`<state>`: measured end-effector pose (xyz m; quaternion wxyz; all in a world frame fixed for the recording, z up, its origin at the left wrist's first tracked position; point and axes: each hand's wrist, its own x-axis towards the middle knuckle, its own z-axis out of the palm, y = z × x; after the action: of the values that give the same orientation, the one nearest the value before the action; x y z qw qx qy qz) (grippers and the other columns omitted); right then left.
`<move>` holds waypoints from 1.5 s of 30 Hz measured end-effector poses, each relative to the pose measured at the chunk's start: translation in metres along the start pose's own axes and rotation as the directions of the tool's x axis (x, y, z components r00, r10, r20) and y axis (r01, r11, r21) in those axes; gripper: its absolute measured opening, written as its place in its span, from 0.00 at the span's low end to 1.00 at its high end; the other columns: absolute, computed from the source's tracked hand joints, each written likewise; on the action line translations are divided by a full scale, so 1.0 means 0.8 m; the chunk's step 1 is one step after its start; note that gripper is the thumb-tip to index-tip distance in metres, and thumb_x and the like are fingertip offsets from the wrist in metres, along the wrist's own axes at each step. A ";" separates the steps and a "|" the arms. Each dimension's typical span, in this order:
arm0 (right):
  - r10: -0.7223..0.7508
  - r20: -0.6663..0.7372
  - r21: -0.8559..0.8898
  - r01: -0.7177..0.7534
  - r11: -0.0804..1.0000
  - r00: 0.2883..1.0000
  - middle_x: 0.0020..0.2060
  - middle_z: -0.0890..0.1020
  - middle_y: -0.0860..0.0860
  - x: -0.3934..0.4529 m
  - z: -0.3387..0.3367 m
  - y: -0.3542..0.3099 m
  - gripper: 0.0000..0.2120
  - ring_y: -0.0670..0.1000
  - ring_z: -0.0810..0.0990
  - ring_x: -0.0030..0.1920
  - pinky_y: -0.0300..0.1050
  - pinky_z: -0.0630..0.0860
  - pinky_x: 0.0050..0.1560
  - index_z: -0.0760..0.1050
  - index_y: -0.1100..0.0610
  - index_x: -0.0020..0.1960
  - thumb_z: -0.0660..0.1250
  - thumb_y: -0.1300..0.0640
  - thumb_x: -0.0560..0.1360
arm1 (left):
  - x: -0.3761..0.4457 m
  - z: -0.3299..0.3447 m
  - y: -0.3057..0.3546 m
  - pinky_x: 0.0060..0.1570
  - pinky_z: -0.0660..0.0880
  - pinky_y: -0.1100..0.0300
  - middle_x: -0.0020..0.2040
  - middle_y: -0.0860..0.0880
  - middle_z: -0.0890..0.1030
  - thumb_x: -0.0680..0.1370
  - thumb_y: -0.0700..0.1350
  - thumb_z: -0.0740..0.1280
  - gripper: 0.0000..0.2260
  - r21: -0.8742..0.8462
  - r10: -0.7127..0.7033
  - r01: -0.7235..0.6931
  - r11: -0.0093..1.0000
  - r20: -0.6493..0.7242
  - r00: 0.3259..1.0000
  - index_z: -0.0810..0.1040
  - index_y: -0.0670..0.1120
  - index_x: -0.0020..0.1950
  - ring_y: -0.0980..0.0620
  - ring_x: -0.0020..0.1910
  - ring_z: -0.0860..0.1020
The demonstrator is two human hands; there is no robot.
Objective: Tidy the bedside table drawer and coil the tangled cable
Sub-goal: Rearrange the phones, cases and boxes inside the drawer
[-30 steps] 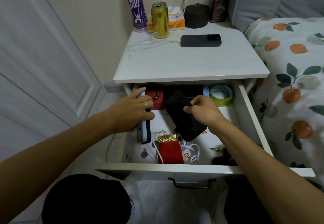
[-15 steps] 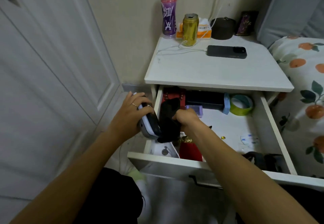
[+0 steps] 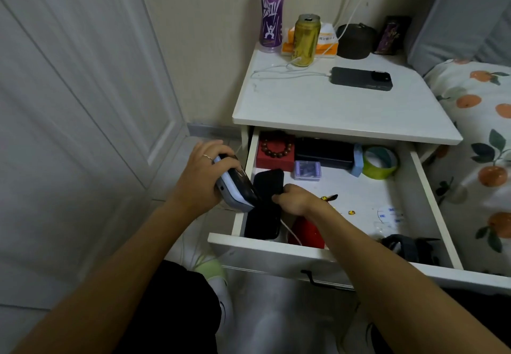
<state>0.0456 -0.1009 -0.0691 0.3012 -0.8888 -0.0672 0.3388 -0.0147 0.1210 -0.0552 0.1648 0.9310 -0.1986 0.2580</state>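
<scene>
On the white tabletop (image 3: 318, 107), a purple bottle (image 3: 271, 18) stands at the back left. Just beside it stands a gold can (image 3: 306, 40), with an orange tissue pack (image 3: 326, 41) behind. A dark round container (image 3: 355, 41) and a small dark box (image 3: 390, 35) sit further right. A dark phone (image 3: 361, 79) lies flat, plugged into a white charging lead (image 3: 287, 72). A fruit-print bedsheet (image 3: 481, 137) lies to the right, and a white door (image 3: 69, 104) to the left.

Red pouch (image 3: 307, 233) half hidden under right forearm (image 3: 359, 245).

Not much legible tbh. The clear sticker sheet (image 3: 390, 215) in the drawer (image 3: 431, 201) has blue "3M" prints; the tissue pack (image 3: 327, 39) txt is too blurry.
</scene>
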 end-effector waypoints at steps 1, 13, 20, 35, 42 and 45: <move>0.011 0.060 -0.065 -0.007 0.998 0.998 0.60 0.77 0.59 -0.004 0.001 0.002 0.17 0.57 0.77 0.58 0.47 0.72 0.54 0.72 0.63 0.65 0.57 0.55 0.81 | 0.001 0.001 0.003 0.60 0.70 0.42 0.54 0.41 0.79 0.72 0.44 0.69 0.09 -0.006 -0.002 0.002 1.000 0.007 1.000 0.82 0.42 0.50 0.41 0.57 0.74; 0.020 0.029 0.159 -0.025 0.987 0.999 0.44 0.82 0.60 -0.026 -0.054 0.053 0.08 0.53 0.82 0.39 0.47 0.79 0.46 0.74 0.63 0.51 0.58 0.61 0.81 | 0.019 0.005 0.020 0.58 0.71 0.42 0.53 0.43 0.80 0.71 0.44 0.70 0.11 -0.060 -0.025 0.025 0.998 0.000 1.000 0.82 0.42 0.51 0.44 0.57 0.74; 0.005 0.015 0.053 -0.005 0.999 1.000 0.45 0.83 0.61 -0.007 -0.050 0.020 0.10 0.57 0.83 0.42 0.49 0.79 0.46 0.76 0.64 0.52 0.60 0.59 0.80 | 0.031 0.010 0.028 0.57 0.72 0.42 0.52 0.41 0.81 0.72 0.49 0.65 0.15 -0.064 -0.035 0.036 0.997 0.019 0.999 0.82 0.40 0.50 0.45 0.55 0.73; -0.116 -0.096 -0.300 0.083 0.950 0.989 0.56 0.80 0.58 0.016 -0.024 0.027 0.16 0.57 0.78 0.56 0.48 0.73 0.57 0.77 0.59 0.61 0.60 0.50 0.81 | 0.025 0.025 0.028 0.61 0.69 0.37 0.54 0.45 0.79 0.72 0.46 0.69 0.10 -0.030 -0.012 0.015 0.999 0.089 0.996 0.81 0.46 0.51 0.44 0.58 0.73; -0.139 0.006 -0.504 0.123 0.855 0.990 0.56 0.79 0.54 -0.003 -0.044 0.067 0.10 0.54 0.77 0.55 0.46 0.75 0.55 0.78 0.55 0.56 0.66 0.54 0.76 | 0.034 0.032 0.039 0.66 0.64 0.38 0.54 0.46 0.79 0.71 0.42 0.74 0.10 0.061 0.080 -0.092 0.994 0.183 0.980 0.81 0.48 0.50 0.45 0.59 0.73; -0.157 0.036 -0.540 0.151 0.828 0.987 0.54 0.78 0.54 -0.009 -0.047 0.074 0.09 0.54 0.77 0.53 0.46 0.75 0.51 0.77 0.54 0.55 0.67 0.57 0.75 | 0.043 0.027 0.046 0.69 0.61 0.40 0.54 0.45 0.78 0.69 0.40 0.75 0.11 0.116 0.140 -0.171 0.978 0.236 0.962 0.81 0.48 0.50 0.43 0.60 0.72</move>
<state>0.0595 -0.1694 -0.0775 0.0650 -0.9309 -0.2298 0.2765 0.0047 0.0705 -0.0466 0.0569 0.9448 -0.2709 0.1752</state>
